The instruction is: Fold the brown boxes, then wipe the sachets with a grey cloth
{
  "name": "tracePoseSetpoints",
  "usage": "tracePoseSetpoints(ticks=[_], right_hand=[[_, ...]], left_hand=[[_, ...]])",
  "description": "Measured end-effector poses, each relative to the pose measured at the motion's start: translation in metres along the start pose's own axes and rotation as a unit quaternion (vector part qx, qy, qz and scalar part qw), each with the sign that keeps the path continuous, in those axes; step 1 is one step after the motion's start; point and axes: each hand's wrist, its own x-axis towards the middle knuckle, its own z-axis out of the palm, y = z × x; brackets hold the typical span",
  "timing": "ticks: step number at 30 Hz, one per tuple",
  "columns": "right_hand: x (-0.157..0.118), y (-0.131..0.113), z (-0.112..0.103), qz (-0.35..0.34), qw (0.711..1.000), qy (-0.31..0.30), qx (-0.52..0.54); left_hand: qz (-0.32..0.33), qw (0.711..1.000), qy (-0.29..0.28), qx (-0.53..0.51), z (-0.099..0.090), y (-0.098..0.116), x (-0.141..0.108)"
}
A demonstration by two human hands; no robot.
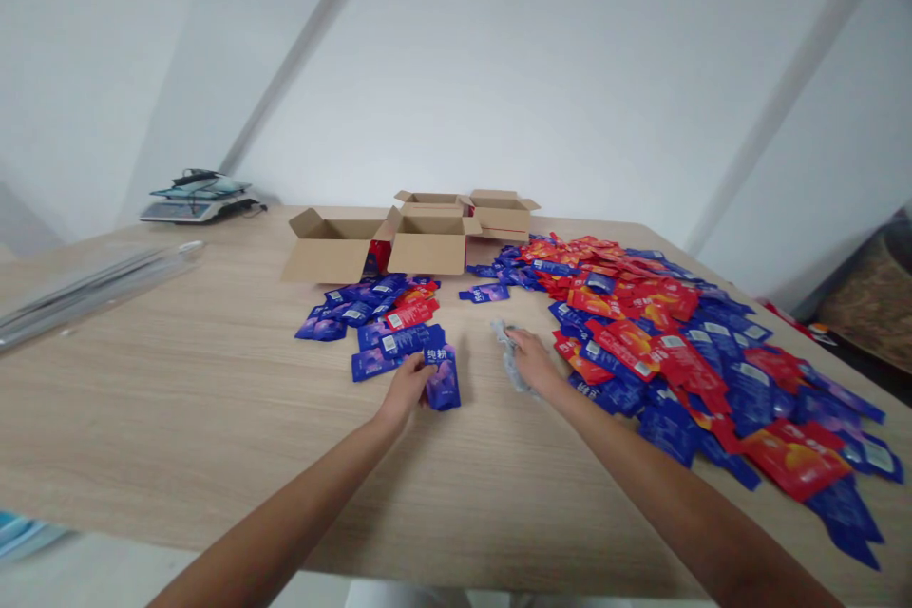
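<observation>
My left hand [408,386] grips a blue pouch [443,378] by its left edge, over the middle of the table. In my right hand [528,357] is a crumpled grey-white cloth [507,356], held against the tabletop. Just beyond my left hand lies a small heap of blue pouches [360,306] with a few red pouches [411,313] among them. A single blue pouch [485,293] rests apart, between the two heaps. Right of my right hand spreads a large mixed heap of red pouches [634,313] and blue pouches [748,394].
Open cardboard boxes stand at the back: a left one [332,258], a middle one [428,252] and two behind [501,217]. A scale [196,207] with things on it sits back left. Long plastic-wrapped strips [92,290] lie at the left of the wooden table [214,418].
</observation>
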Motion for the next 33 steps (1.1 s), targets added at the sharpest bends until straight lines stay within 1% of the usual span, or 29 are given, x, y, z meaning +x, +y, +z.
tracePoseSetpoints(ticks=[1,3,4,5,6,7,8,9,10,11,12,13,14,15,16,17,18,19,20,21,23,24,25,26,27,28,30,31,33], right_hand=[[-0.004,-0.012,0.003,-0.018,1.000,0.017,0.011],[-0.017,-0.043,0.015,-0.074,0.996,0.029,0.027],[-0.026,-0.059,0.023,-0.102,0.994,0.013,0.022],[-0.035,-0.072,0.030,-0.117,0.993,-0.010,0.009],[-0.044,-0.081,0.037,-0.124,0.992,-0.031,-0.008],[-0.051,-0.085,0.042,-0.126,0.991,-0.048,-0.025],[-0.057,-0.084,0.045,-0.125,0.990,-0.060,-0.039],[-0.060,-0.077,0.045,-0.122,0.989,-0.065,-0.049],[-0.060,-0.064,0.042,-0.117,0.989,-0.066,-0.055],[-0.057,-0.048,0.037,-0.109,0.990,-0.064,-0.056],[-0.052,-0.029,0.029,-0.093,0.992,-0.060,-0.052],[-0.045,-0.010,0.020,-0.072,0.995,-0.053,-0.044],[-0.036,0.008,0.010,-0.046,0.997,-0.049,-0.025],[-0.027,0.023,0.000,-0.008,0.999,-0.042,-0.009],[-0.019,0.034,-0.009,0.016,0.999,-0.032,-0.002],[-0.014,0.038,-0.016,0.034,0.999,-0.015,0.013],[-0.012,0.036,-0.019,0.034,0.999,0.004,0.029],[-0.013,0.028,-0.020,0.015,0.999,0.018,0.046],[-0.019,0.015,-0.017,-0.020,0.998,0.022,0.063],[-0.027,-0.002,-0.010,-0.069,0.995,0.020,0.076],[-0.048,-0.038,0.011,-0.167,0.984,-0.037,0.055],[-0.058,-0.054,0.023,-0.193,0.979,-0.055,0.031],[-0.065,-0.064,0.033,-0.191,0.980,-0.058,0.003],[-0.068,-0.069,0.040,-0.197,0.978,-0.069,-0.019],[-0.068,-0.069,0.043,-0.190,0.978,-0.075,-0.042],[-0.065,-0.062,0.042,-0.180,0.978,-0.081,-0.065],[-0.048,-0.037,0.029,-0.143,0.979,-0.092,-0.117],[-0.037,-0.021,0.019,-0.113,0.978,-0.094,-0.148],[-0.013,0.008,-0.002,-0.039,0.971,-0.098,-0.213]], left_hand=[[-0.008,1.000,0.000,-0.018,0.003,0.000,-0.002],[-0.029,0.997,-0.018,-0.074,0.014,-0.003,-0.005],[-0.039,0.993,-0.028,-0.104,0.020,-0.005,-0.006],[-0.045,0.990,-0.035,-0.130,0.026,-0.008,-0.007],[-0.048,0.987,-0.038,-0.148,0.030,-0.010,-0.007],[-0.046,0.986,-0.039,-0.154,0.032,-0.012,-0.006],[-0.041,0.987,-0.037,-0.153,0.031,-0.013,-0.005],[-0.031,0.989,-0.032,-0.143,0.029,-0.012,-0.004],[-0.012,0.992,-0.019,-0.120,0.024,-0.010,-0.003],[0.023,0.997,0.004,-0.079,0.017,-0.005,-0.003],[0.076,0.996,0.033,-0.017,0.010,0.001,-0.003],[0.145,0.986,0.057,0.062,0.002,0.007,-0.005],[0.224,0.960,0.065,0.156,-0.005,0.013,-0.007],[0.301,0.919,0.050,0.252,-0.010,0.018,-0.011],[0.366,0.866,0.017,0.340,-0.013,0.021,-0.016],[0.414,0.809,-0.028,0.415,-0.015,0.021,-0.020],[0.445,0.757,-0.074,0.473,-0.014,0.020,-0.025],[0.460,0.715,-0.114,0.514,-0.012,0.016,-0.029],[0.466,0.686,-0.141,0.540,-0.009,0.011,-0.032],[0.467,0.671,-0.157,0.553,-0.006,0.005,-0.034],[0.467,0.668,-0.162,0.557,0.000,-0.005,-0.036],[0.468,0.671,-0.157,0.553,0.001,-0.009,-0.035],[0.471,0.674,-0.153,0.548,0.002,-0.010,-0.035],[0.476,0.676,-0.151,0.542,0.002,-0.011,-0.034],[0.480,0.677,-0.153,0.536,0.001,-0.009,-0.033],[0.484,0.679,-0.156,0.530,-0.002,-0.006,-0.032],[0.489,0.690,-0.145,0.513,-0.013,0.003,-0.030],[0.490,0.701,-0.127,0.502,-0.022,0.010,-0.027],[0.489,0.728,-0.063,0.476,-0.043,0.024,-0.018]])
